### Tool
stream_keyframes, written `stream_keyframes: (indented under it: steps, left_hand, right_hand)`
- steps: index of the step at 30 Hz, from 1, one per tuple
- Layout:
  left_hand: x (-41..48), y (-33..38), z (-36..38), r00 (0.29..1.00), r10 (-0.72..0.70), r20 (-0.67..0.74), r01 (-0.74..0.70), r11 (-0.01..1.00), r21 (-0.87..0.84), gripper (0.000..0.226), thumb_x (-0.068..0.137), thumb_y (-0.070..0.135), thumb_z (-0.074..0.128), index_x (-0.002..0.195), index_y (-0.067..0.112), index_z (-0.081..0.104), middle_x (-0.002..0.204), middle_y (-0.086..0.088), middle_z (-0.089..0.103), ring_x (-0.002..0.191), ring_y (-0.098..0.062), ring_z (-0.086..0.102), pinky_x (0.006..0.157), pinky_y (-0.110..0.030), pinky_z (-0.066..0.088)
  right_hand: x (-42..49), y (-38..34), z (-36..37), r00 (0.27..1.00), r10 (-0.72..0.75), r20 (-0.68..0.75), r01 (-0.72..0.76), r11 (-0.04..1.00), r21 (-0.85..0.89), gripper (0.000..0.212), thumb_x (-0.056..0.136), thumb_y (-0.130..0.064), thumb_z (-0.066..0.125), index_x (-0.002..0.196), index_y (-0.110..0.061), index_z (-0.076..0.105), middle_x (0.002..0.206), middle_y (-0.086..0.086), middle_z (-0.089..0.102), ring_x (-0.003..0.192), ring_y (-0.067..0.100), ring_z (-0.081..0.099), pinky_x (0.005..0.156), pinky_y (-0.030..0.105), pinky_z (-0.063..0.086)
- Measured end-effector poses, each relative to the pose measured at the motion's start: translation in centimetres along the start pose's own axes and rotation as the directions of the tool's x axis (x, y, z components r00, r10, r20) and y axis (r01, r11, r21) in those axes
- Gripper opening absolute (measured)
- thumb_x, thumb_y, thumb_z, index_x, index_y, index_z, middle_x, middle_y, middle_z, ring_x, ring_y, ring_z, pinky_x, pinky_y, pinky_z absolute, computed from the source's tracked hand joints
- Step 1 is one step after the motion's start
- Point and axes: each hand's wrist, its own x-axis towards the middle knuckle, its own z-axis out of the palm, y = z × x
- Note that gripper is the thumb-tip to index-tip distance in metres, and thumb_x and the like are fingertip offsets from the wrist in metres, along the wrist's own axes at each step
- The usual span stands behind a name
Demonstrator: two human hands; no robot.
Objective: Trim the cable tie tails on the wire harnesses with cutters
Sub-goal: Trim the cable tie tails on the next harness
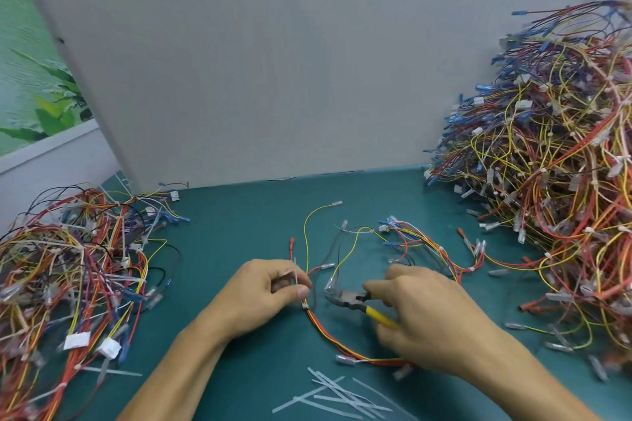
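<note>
Left hand (270, 290) pinches the tie tail (294, 275) upright, presenting it to the cutters (345, 299) gripped in the right hand (420, 314) (jaws just beside)

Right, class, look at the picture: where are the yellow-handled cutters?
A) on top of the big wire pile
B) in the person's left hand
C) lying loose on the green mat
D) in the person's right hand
D: the right hand grips the cutters by their yellow handles, while the left hand pinches the wire harness.
</note>
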Motion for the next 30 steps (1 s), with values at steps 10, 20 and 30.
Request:
stream_keyframes:
  steps: [10, 20, 30]
  left_hand:
    - [0.4, -0.9, 0.0, 0.995, -0.103, -0.005, 0.102, 0.989, -0.11, 0.017, 0.08, 0.026, 0.076, 0.069, 0.021, 0.065, 0.049, 0.011, 0.031, 0.053, -0.008, 0.028, 0.057, -0.027, 0.027]
    - [0.4, -0.8, 0.1, 0.994, -0.111, -0.023, 0.107, 0.987, -0.12, 0.017, 0.081, 0.023, 0.075, 0.071, 0.012, 0.066, 0.048, 0.01, 0.03, 0.049, -0.008, 0.025, 0.048, -0.018, 0.023]
    - [0.5, -1.1, 0.1, 0.994, -0.106, -0.029, 0.102, 0.987, -0.123, 0.017, 0.08, 0.025, 0.076, 0.07, 0.017, 0.066, 0.048, 0.01, 0.029, 0.048, -0.006, 0.024, 0.047, -0.018, 0.022]
  right_hand:
    - [0.6, -2.4, 1.6, 0.999, 0.043, -0.015, -0.044, 0.998, -0.055, 0.013, 0.082, -0.033, 0.047, 0.092, -0.024, 0.049, 0.083, -0.004, 0.033, 0.094, 0.029, 0.053, 0.063, 0.032, 0.025]
    - [0.9, -3.8, 1.7, 0.998, 0.025, -0.05, -0.03, 0.995, -0.096, 0.019, 0.086, -0.032, 0.048, 0.101, -0.022, 0.055, 0.098, 0.002, 0.048, 0.097, 0.032, 0.053, 0.065, 0.033, 0.022]
    - [1.2, -4.6, 1.8, 0.998, 0.008, -0.055, -0.016, 0.99, -0.143, 0.02, 0.086, -0.021, 0.052, 0.105, -0.017, 0.058, 0.101, 0.006, 0.053, 0.094, 0.034, 0.057, 0.047, 0.03, 0.01]
